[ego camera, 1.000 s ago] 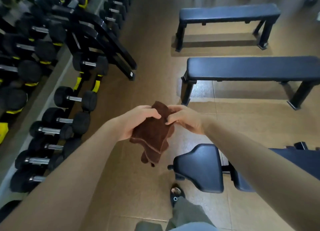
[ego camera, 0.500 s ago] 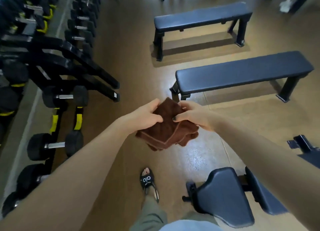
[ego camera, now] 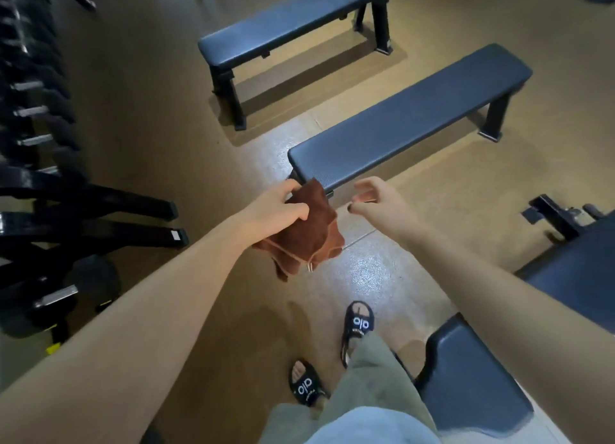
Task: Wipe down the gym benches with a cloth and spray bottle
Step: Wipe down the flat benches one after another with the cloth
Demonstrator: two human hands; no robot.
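My left hand (ego camera: 278, 207) grips a folded brown cloth (ego camera: 307, 234), which hangs down from its fingers above the floor. My right hand (ego camera: 377, 199) is off the cloth, a short way to its right, with fingers loosely curled and nothing in them. Just beyond both hands lies the near end of a dark flat bench (ego camera: 409, 117). A second flat bench (ego camera: 293, 17) stands farther back. No spray bottle is in view.
A dumbbell rack (ego camera: 36, 164) with black feet runs along the left. A padded adjustable bench (ego camera: 472, 387) stands at my lower right, with its frame (ego camera: 559, 214) farther right. My feet in black slides (ego camera: 357, 323) stand on the brown floor.
My right hand has let go of the cloth and moved right; the left hand alone holds it. I have stepped closer to the near flat bench.
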